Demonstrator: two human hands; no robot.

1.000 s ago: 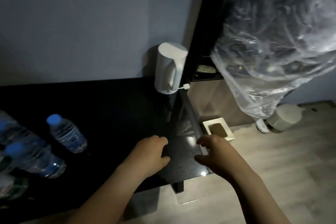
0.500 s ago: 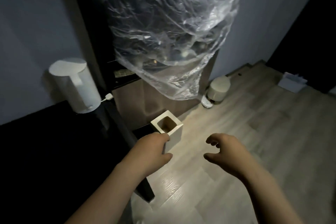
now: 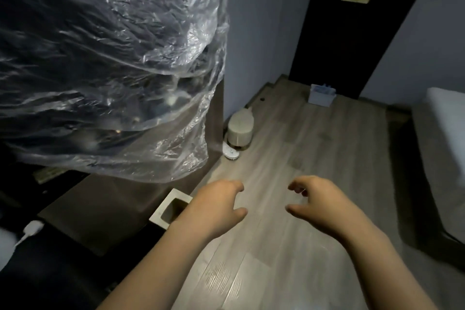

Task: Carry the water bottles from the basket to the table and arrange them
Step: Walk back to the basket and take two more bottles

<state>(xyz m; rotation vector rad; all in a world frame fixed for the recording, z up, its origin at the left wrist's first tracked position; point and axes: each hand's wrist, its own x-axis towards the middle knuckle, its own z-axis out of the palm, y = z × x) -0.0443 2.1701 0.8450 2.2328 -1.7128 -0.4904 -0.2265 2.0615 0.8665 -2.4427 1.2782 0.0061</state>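
A small white basket (image 3: 322, 94) with blue bottle caps showing at its top stands on the wooden floor far ahead, by the dark door. My left hand (image 3: 219, 209) and my right hand (image 3: 317, 206) hover side by side over the floor, fingers loosely curled, holding nothing. Only a dark corner of the black table (image 3: 50, 267) shows at the lower left; the bottles on it are out of view.
A large clear plastic sheet (image 3: 113, 70) hangs over dark furniture on the left. A white square bin (image 3: 171, 206) stands by the table. A round beige device (image 3: 240, 129) sits against the wall. A bed edge (image 3: 448, 138) is on the right.
The view has swung right, away from the table and its bottles toward the floor and the basket by the door. Both hands stayed loosely curled and holding nothing.
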